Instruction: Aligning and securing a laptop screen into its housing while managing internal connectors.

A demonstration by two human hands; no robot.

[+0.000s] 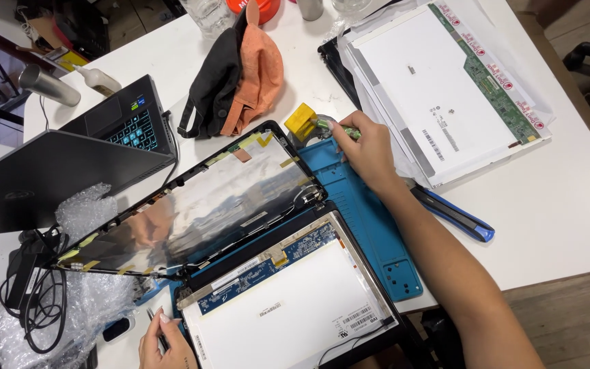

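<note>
My right hand reaches to the top of the blue work mat and pinches a small green circuit strip beside a yellow block. My left hand rests at the bottom edge, fingers closed on thin metal tweezers. Between the hands lies an opened laptop lid with a shiny foil lining and tape pieces. In front of it a bare display panel lies face down, white back and blue circuit strip upward.
A second display panel lies on plastic wrap at the upper right. A blue-handled tool lies by my forearm. An open black laptop sits left, a black-and-orange cap behind, bubble wrap and a cabled charger at lower left.
</note>
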